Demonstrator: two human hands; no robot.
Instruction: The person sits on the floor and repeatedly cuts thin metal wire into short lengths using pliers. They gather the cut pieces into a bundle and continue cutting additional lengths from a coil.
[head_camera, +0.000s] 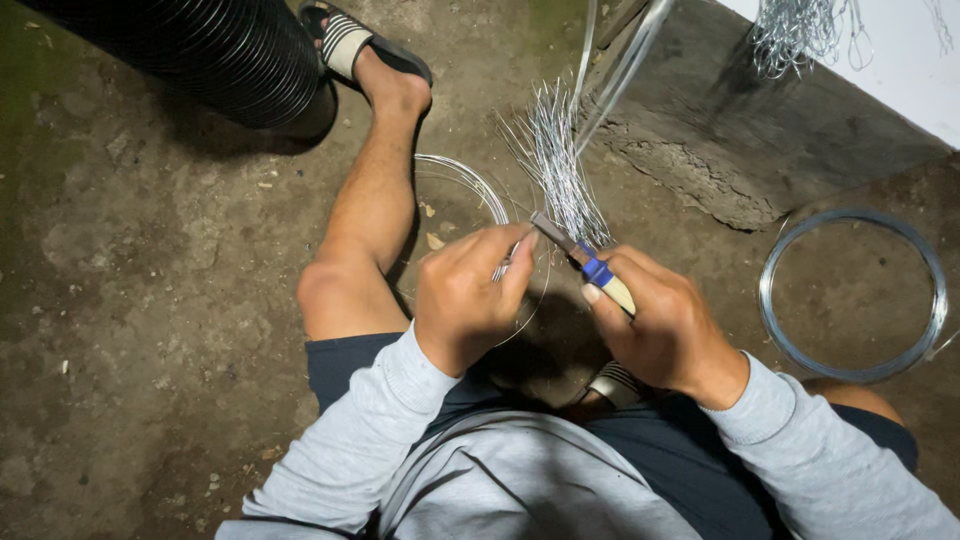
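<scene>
left hand (463, 298) pinching wire (478, 185), right hand (660, 322) gripping pliers (590, 265)

The short-handled pliers (596, 270) show a blue band and a cream grip, beside a silvery bundle of thin cut wires (555, 165). The ribbed round drum (200, 50) is black; the strapped sandal (350, 42) is black-and-white striped. The long cloth sleeves (370, 440) are pale grey, the shorts (345, 365) dark navy, the dirt floor (130, 300) mottled brown.

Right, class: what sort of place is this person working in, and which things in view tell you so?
Probably a rough outdoor or building-site work spot. The ground is bare dirt, wire coils lie on it, and a bunch of cut wires sits before the hands, the right hand holding pliers.
</scene>
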